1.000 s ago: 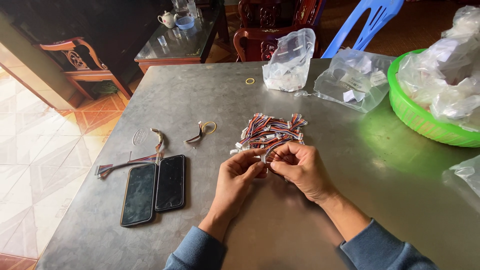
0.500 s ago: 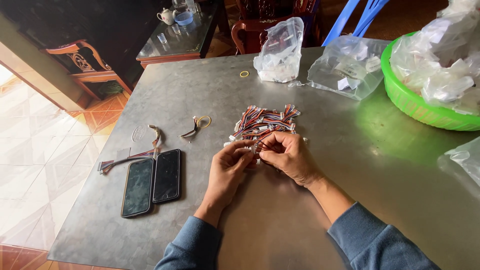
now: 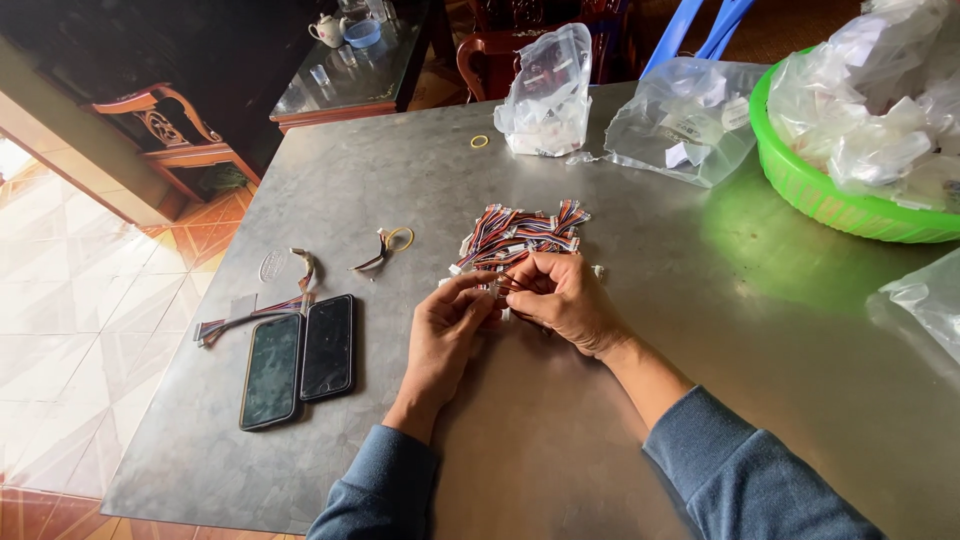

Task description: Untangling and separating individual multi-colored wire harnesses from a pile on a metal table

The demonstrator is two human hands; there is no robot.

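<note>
– so, where are the hands?
– centre of the frame: left hand [image 3: 445,335] and right hand [image 3: 565,300] meet, fingertips pinched together on a thin wire [image 3: 503,284].
– and the bundle?
– the wire bundle [image 3: 520,235] lies on the grey table [image 3: 400,190] just above them, touching the fingers. two phones [image 3: 300,355] sit lower left, a green basket [image 3: 800,185] upper right.

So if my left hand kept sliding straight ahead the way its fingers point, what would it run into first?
Most likely the pile of striped wire harnesses. Your left hand points up and slightly right across the metal table, fingertips already at the pile's near edge beside your right hand. Depth looks flat, so contact seems immediate.
</note>
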